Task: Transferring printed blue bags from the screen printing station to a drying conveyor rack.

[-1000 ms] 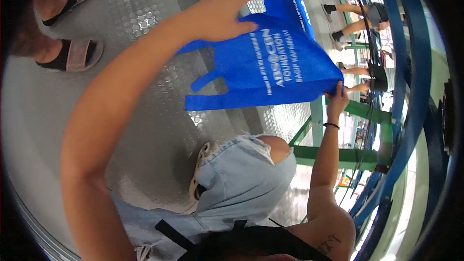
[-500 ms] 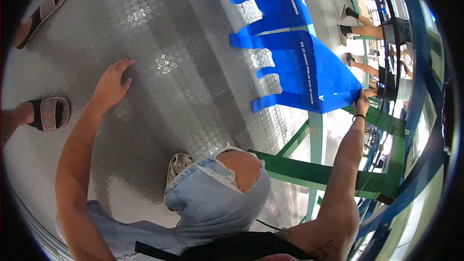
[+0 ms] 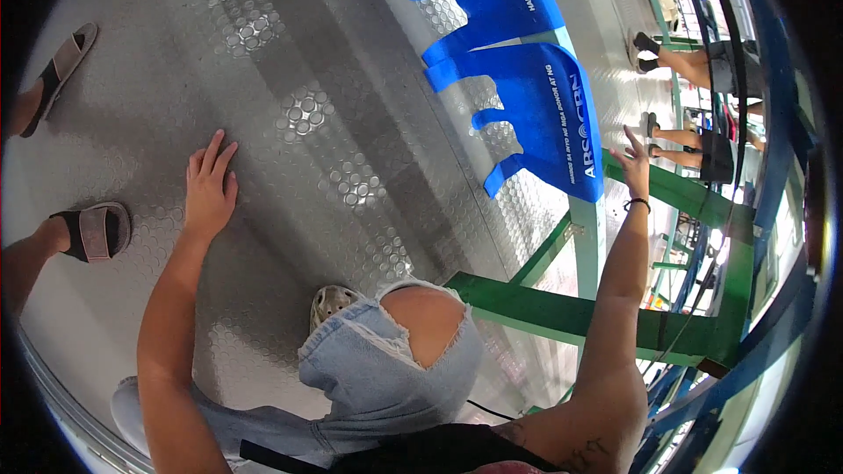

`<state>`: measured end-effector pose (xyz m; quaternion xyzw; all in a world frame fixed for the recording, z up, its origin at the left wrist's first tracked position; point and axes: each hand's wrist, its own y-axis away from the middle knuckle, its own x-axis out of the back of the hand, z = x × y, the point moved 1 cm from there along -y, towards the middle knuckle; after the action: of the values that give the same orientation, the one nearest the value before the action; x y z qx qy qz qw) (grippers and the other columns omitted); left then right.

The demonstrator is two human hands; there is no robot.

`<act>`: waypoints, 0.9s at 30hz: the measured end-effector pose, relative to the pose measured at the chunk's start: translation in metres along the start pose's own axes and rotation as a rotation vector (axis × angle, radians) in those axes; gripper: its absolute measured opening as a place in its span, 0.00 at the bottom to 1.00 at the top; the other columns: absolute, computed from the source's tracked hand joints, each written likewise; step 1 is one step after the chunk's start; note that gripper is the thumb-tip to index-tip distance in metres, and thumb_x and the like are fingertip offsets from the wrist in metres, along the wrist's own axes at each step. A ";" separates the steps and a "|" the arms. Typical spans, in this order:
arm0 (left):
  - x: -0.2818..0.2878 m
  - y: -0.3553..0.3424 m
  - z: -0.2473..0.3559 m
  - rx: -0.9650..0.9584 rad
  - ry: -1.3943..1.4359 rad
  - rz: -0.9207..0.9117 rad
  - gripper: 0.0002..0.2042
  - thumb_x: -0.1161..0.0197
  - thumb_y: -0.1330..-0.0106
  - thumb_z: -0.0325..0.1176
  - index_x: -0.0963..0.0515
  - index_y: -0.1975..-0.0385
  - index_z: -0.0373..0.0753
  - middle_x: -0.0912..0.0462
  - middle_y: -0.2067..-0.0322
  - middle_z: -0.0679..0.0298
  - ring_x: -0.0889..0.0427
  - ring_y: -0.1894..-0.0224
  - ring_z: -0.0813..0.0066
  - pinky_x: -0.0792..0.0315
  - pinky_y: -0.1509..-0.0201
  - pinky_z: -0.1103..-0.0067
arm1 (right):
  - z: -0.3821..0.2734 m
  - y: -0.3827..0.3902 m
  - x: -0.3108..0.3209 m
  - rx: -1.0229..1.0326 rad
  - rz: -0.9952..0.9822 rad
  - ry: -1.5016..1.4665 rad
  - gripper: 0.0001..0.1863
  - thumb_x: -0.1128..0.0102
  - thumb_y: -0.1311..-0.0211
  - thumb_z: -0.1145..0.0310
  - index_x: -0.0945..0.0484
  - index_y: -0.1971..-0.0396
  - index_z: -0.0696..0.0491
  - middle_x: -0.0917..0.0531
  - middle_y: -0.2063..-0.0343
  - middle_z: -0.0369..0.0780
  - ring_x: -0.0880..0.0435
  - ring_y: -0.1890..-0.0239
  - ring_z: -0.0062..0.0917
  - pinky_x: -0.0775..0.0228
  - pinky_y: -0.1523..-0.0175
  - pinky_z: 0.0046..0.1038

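Observation:
A blue printed fabric piece with strap-like tabs on its left side lies draped over a pale green rail. Farther along the same rail hangs a second blue piece, cut off by the top of the view. My right hand is just right of the nearer piece, fingers spread, with nothing in it. At left, over the grey floor, my left hand is empty with its fingers stretched out; I cannot tell whether it touches the floor.
A green metal frame crosses beside my right arm. Dark blue beams and cables rise at the far right. Another person's sandalled feet stand at left on the studded grey floor. Other people's legs show at upper right.
My right hand has let go of the nearer blue piece's right corner, which now lies folded down at the rail. The left hand has moved a little right and down, spreading its fingers.

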<state>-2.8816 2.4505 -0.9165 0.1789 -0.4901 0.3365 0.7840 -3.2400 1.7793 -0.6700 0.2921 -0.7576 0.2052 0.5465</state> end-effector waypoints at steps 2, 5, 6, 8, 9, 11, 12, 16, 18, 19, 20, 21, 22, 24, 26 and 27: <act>-0.004 0.000 -0.001 -0.013 0.008 0.009 0.24 0.44 0.39 0.25 0.31 0.41 0.42 0.41 0.32 0.62 0.35 0.41 0.54 0.39 0.35 0.61 | -0.013 0.002 0.007 -0.139 0.052 -0.153 0.33 0.29 0.48 0.62 0.26 0.39 0.46 0.22 0.45 0.38 0.24 0.45 0.27 0.32 0.47 0.26; -0.006 0.000 -0.001 -0.027 0.024 0.005 0.24 0.44 0.39 0.26 0.31 0.40 0.42 0.41 0.31 0.63 0.36 0.40 0.54 0.40 0.35 0.61 | -0.030 0.000 0.012 -0.280 0.150 -0.397 0.22 0.35 0.40 0.57 0.21 0.47 0.46 0.21 0.55 0.30 0.25 0.58 0.14 0.38 0.60 0.16; -0.005 0.001 -0.002 -0.023 0.021 -0.001 0.24 0.44 0.39 0.26 0.31 0.40 0.42 0.41 0.31 0.62 0.36 0.40 0.54 0.40 0.34 0.61 | -0.051 -0.007 0.009 -0.197 -0.008 -0.362 0.23 0.32 0.44 0.57 0.22 0.50 0.48 0.22 0.58 0.31 0.25 0.60 0.17 0.36 0.60 0.19; -0.003 0.002 -0.004 -0.026 0.009 -0.003 0.24 0.44 0.38 0.25 0.31 0.40 0.42 0.42 0.31 0.63 0.36 0.40 0.54 0.41 0.33 0.61 | -0.090 -0.014 -0.004 -0.112 -0.172 -0.333 0.24 0.29 0.48 0.57 0.24 0.53 0.50 0.22 0.61 0.32 0.25 0.61 0.19 0.34 0.59 0.22; -0.004 0.003 -0.003 -0.030 0.006 -0.002 0.24 0.45 0.38 0.24 0.31 0.40 0.42 0.42 0.31 0.63 0.37 0.39 0.54 0.42 0.33 0.62 | -0.107 -0.016 -0.008 0.003 -0.245 -0.037 0.28 0.25 0.54 0.57 0.26 0.55 0.51 0.23 0.63 0.34 0.25 0.61 0.23 0.33 0.58 0.25; -0.005 0.004 -0.004 -0.034 0.014 0.003 0.24 0.45 0.38 0.25 0.31 0.40 0.42 0.42 0.31 0.63 0.37 0.40 0.54 0.42 0.33 0.62 | -0.122 -0.012 -0.013 0.116 -0.310 0.263 0.32 0.21 0.61 0.57 0.28 0.57 0.52 0.23 0.65 0.36 0.24 0.62 0.26 0.31 0.57 0.28; -0.006 0.004 -0.004 -0.034 0.022 0.010 0.24 0.44 0.38 0.26 0.31 0.40 0.43 0.42 0.31 0.62 0.36 0.40 0.54 0.41 0.34 0.62 | -0.127 -0.011 -0.013 0.115 -0.275 0.349 0.36 0.19 0.67 0.58 0.30 0.57 0.52 0.24 0.66 0.38 0.24 0.62 0.29 0.31 0.56 0.31; -0.010 0.001 0.000 -0.044 0.042 0.007 0.23 0.44 0.38 0.26 0.31 0.40 0.43 0.42 0.31 0.62 0.36 0.40 0.54 0.41 0.33 0.62 | -0.122 -0.008 -0.005 0.047 -0.263 0.326 0.28 0.24 0.67 0.66 0.29 0.63 0.54 0.22 0.72 0.40 0.22 0.67 0.30 0.28 0.59 0.30; -0.009 0.001 -0.002 -0.045 0.018 0.012 0.23 0.45 0.38 0.27 0.31 0.40 0.43 0.42 0.31 0.63 0.37 0.40 0.55 0.41 0.33 0.63 | -0.121 -0.006 -0.002 0.024 -0.223 0.268 0.15 0.35 0.59 0.70 0.23 0.66 0.55 0.18 0.78 0.40 0.17 0.71 0.31 0.26 0.63 0.31; -0.008 0.001 -0.004 -0.048 0.015 0.008 0.23 0.45 0.38 0.27 0.31 0.40 0.43 0.42 0.31 0.63 0.37 0.40 0.55 0.41 0.33 0.63 | -0.123 -0.006 -0.001 0.021 -0.224 0.265 0.15 0.35 0.59 0.70 0.23 0.66 0.55 0.18 0.78 0.40 0.17 0.71 0.31 0.26 0.63 0.31; -0.007 0.002 -0.005 -0.040 -0.007 -0.002 0.23 0.45 0.38 0.27 0.32 0.40 0.43 0.42 0.31 0.63 0.37 0.39 0.55 0.42 0.33 0.63 | -0.127 -0.007 0.001 0.043 -0.162 0.349 0.14 0.37 0.57 0.69 0.21 0.66 0.53 0.18 0.77 0.41 0.16 0.69 0.34 0.25 0.61 0.32; -0.008 0.002 -0.004 -0.032 -0.026 -0.008 0.23 0.45 0.37 0.27 0.32 0.39 0.43 0.42 0.31 0.63 0.37 0.39 0.55 0.42 0.33 0.63 | -0.129 -0.011 0.006 0.069 -0.097 0.437 0.14 0.38 0.55 0.67 0.20 0.65 0.52 0.17 0.76 0.42 0.15 0.68 0.37 0.24 0.60 0.34; -0.010 0.001 -0.002 -0.034 -0.026 -0.007 0.23 0.45 0.37 0.27 0.32 0.39 0.43 0.42 0.31 0.63 0.37 0.39 0.55 0.42 0.33 0.63 | -0.130 -0.014 0.011 0.125 -0.009 0.626 0.11 0.42 0.49 0.65 0.18 0.65 0.49 0.16 0.72 0.43 0.16 0.64 0.42 0.24 0.57 0.38; -0.010 0.000 -0.001 -0.047 -0.012 0.001 0.24 0.45 0.37 0.27 0.32 0.39 0.44 0.43 0.31 0.64 0.37 0.39 0.55 0.42 0.33 0.62 | -0.138 -0.029 0.015 0.183 0.142 0.686 0.10 0.43 0.47 0.66 0.18 0.65 0.49 0.17 0.70 0.44 0.17 0.62 0.42 0.25 0.56 0.39; -0.011 -0.002 0.002 -0.042 -0.017 -0.008 0.24 0.45 0.37 0.27 0.32 0.39 0.44 0.44 0.31 0.64 0.37 0.39 0.55 0.42 0.33 0.62 | -0.145 -0.052 0.019 0.276 0.311 0.739 0.09 0.45 0.44 0.66 0.19 0.65 0.49 0.17 0.66 0.44 0.18 0.59 0.42 0.26 0.55 0.41; -0.013 -0.004 0.003 -0.035 -0.019 -0.014 0.24 0.45 0.37 0.28 0.33 0.39 0.44 0.44 0.30 0.64 0.37 0.39 0.55 0.42 0.33 0.62 | -0.145 -0.070 0.023 0.312 0.330 0.730 0.09 0.46 0.42 0.66 0.19 0.65 0.49 0.17 0.65 0.45 0.18 0.58 0.42 0.26 0.55 0.41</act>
<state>-2.8847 2.4415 -0.9260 0.1718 -0.5021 0.3204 0.7847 -3.0965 1.8136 -0.6023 0.1545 -0.5107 0.4919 0.6880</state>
